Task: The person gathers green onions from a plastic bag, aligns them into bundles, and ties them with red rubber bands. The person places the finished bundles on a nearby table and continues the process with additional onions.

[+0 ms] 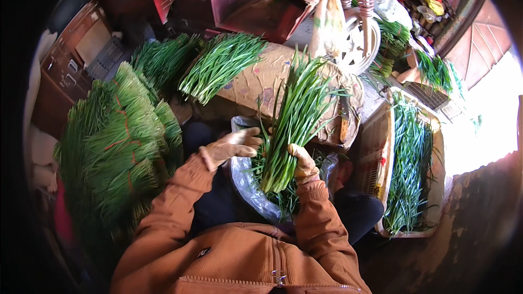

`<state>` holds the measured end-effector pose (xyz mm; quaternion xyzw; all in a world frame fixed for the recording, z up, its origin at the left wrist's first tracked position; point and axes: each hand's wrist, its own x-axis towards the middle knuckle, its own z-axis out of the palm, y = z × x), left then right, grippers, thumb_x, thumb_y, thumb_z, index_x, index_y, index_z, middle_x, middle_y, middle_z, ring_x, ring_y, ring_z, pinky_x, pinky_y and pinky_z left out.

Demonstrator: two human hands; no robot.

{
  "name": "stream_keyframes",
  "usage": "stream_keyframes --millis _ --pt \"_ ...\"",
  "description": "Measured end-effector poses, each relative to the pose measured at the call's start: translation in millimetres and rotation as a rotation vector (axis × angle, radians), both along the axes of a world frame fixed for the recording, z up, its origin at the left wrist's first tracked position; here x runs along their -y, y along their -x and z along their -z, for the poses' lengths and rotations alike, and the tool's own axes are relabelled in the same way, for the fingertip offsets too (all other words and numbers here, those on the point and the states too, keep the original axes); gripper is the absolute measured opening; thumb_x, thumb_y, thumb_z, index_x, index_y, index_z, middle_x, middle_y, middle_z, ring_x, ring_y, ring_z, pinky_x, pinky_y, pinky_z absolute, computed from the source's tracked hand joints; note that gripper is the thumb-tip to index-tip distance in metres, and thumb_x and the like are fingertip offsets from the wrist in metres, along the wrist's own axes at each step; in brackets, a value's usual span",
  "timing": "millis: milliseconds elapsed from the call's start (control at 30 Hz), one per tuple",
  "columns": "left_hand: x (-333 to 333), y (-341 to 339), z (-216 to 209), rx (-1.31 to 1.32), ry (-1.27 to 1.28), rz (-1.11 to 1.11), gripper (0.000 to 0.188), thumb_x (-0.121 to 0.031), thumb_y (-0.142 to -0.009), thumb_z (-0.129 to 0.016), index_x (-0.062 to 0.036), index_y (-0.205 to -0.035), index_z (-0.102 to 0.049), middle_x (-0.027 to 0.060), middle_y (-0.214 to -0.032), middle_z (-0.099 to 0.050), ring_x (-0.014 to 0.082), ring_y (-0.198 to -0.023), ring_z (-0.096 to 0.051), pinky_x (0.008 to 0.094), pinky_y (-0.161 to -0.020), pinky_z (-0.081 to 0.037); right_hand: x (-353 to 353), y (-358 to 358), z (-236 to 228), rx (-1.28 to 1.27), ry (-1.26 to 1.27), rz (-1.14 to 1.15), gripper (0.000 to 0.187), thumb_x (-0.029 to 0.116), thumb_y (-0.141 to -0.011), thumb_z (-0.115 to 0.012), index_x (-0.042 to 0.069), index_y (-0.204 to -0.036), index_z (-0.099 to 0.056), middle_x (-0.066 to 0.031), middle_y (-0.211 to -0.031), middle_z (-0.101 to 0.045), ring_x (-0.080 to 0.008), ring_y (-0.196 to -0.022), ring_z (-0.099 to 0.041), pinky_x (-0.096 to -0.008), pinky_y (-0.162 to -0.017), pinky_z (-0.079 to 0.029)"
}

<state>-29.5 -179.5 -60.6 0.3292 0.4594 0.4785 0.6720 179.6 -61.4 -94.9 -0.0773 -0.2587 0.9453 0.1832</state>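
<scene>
Holds a long bunch of thin green leaves [291,130] low down in the right grip [305,164], in a tan glove, maybe to stop slipping. Has the left grip [236,147], in a matching glove, loose and seemingly bare of leaves, just beside the bunch. Has the bunch above a clear plastic bag [246,188], likely to catch loose bits. Just past it, has a brown-wrapped low worktop [259,88], bearing a flat green leaf pile [224,65], lined up probably for neatness, and a wooden-handled knife [344,126], handy at the right. Farther out, has tall red-tied green stacks [111,141] leftward, a white plastic crate [372,155] of leaves rightward, perhaps for easy reach.
</scene>
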Motion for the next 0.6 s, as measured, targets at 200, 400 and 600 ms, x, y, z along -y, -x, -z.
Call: stream_keyframes --millis 200,400,600 --pt "-38.3 -17.8 16.4 0.349 0.008 0.062 0.054 -0.025 -0.077 -0.069 0.0003 -0.121 -0.051 0.0152 -0.119 -0.056 0.0216 -0.11 -0.054 0.0373 -0.092 -0.045 21.3 8.6 7.1 0.036 -0.238 -0.421 0.064 0.032 -0.063 -0.077 0.001 -0.113 -0.053 -0.0135 -0.1 -0.061 -0.0257 -0.088 -0.06 -0.0386 -0.079 -0.049" --pt "-47.7 -39.5 30.1 0.722 -0.053 -0.024 0.058 -0.018 -0.078 -0.061 0.0049 -0.128 -0.041 0.0192 -0.128 -0.047 0.0272 -0.113 -0.052 0.0387 -0.09 -0.048 28.9 8.0 13.5 0.057 -0.072 -0.446 0.077 0.033 -0.064 -0.076 0.0 -0.125 -0.044 -0.0179 -0.112 -0.056 -0.0328 -0.102 -0.057 -0.0439 -0.089 -0.046" --pt "-65.7 -28.7 45.5 0.477 0.017 -0.158 0.04 -0.015 -0.076 -0.066 0.0011 -0.111 -0.059 0.0092 -0.104 -0.064 0.0178 -0.093 -0.061 0.0325 -0.084 -0.05 9.7 -10.6 38.2 0.125 -0.043 -0.268 0.074 0.044 -0.074 -0.069 0.0 -0.127 -0.042 -0.0102 -0.12 -0.053 -0.0216 -0.106 -0.053 -0.0366 -0.091 -0.043"
